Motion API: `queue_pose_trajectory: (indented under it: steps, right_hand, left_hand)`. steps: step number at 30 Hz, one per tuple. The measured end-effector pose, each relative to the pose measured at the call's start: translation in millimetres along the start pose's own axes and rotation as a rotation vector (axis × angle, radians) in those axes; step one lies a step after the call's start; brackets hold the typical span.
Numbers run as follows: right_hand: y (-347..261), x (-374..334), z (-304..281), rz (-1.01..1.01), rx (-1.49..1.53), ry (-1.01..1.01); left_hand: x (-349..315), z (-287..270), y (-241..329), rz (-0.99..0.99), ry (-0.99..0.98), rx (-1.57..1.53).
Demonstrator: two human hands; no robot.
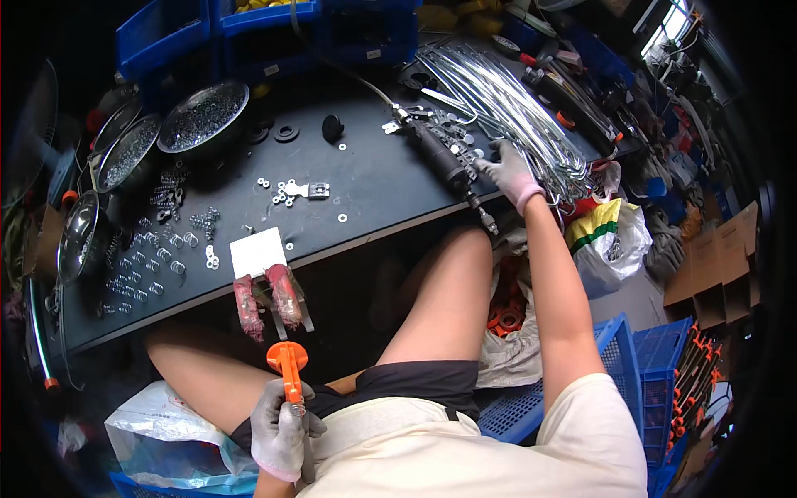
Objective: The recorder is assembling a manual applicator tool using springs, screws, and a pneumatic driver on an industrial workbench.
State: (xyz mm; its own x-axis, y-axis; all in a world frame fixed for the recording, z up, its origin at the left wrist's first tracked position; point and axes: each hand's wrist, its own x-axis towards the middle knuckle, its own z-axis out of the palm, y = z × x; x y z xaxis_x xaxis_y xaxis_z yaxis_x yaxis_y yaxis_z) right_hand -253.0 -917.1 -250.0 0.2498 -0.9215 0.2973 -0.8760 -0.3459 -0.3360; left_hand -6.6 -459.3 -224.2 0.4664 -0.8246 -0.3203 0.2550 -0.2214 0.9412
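My left hand [281,432], in a pale glove, is closed round a metal rod with an orange plastic fitting [289,365] at its upper end. A small coil spring [298,409] shows just under the fitting. My right hand [513,176], gloved too, reaches over the bench's right part with thumb and fingers apart. It is beside a black air screwdriver [438,153] and small metal brackets [457,133]. Long bent silver rods [515,108] lie in a heap just beyond it. Whether its fingertips touch a bracket, I cannot tell.
A clamp with red-wrapped jaws and a white plate [257,252] sits at the bench's front edge. Springs [158,249], washers and a metal latch part [318,191] lie on the bench. Steel bowls [203,119] stand left, blue bins [266,37] behind, blue crates [660,365] right.
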Motion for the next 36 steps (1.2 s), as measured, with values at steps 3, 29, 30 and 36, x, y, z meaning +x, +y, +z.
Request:
queue_pose_trajectory:
  steps: [3, 29, 30, 36]
  right_hand:
    - [-9, 4, 8, 0.059, 0.312, -0.146]
    - [-236, -272, 14, 0.909, 2.768, -1.16]
    - [-238, -277, 13, 0.945, 2.724, -1.19]
    - [-237, -274, 7, 0.722, 2.561, -1.158]
  left_hand:
    - [7, -1, -8, 0.031, 0.017, -0.017]
    - [19, -10, 17, 0.163, 0.003, -0.04]
    - [18, -10, 18, 0.155, 0.007, -0.039]
    - [20, -15, 16, 0.149, 0.066, -0.015]
